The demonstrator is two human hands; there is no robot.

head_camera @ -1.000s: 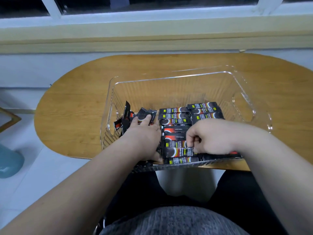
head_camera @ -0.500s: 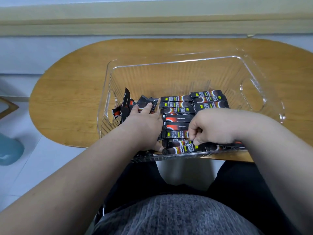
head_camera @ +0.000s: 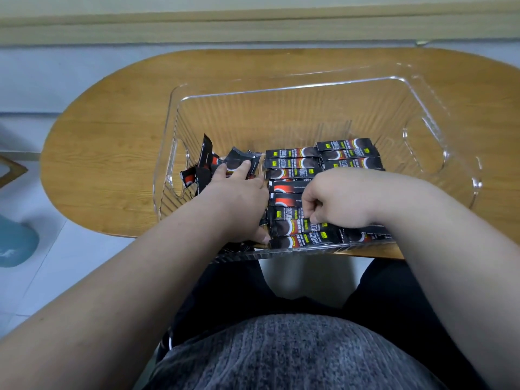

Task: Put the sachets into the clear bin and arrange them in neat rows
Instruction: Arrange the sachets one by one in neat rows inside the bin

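Note:
A clear ribbed bin (head_camera: 287, 91) stands on the wooden table. Several black sachets lie inside it in two rows: a middle row (head_camera: 292, 164) and a right row (head_camera: 349, 153). A loose, jumbled pile of sachets (head_camera: 208, 164) sits at the bin's left end. My left hand (head_camera: 239, 198) lies flat on that pile, fingers straight, thumb near the bin's front wall. My right hand (head_camera: 337, 201) is curled over the near sachets of the middle row, its fingertips pinching a sachet (head_camera: 306, 225) near the front wall.
The oval wooden table (head_camera: 112, 142) ends just behind the bin at a pale wall ledge. The bin's far half and right end are bare plastic. A teal object (head_camera: 14, 243) lies on the tiled floor at left. My lap is below the table edge.
The camera has tilted down, so the window is out of view. Both hands stay in nearly the same places in the bin; the right fingertips have shifted slightly on the near sachets.

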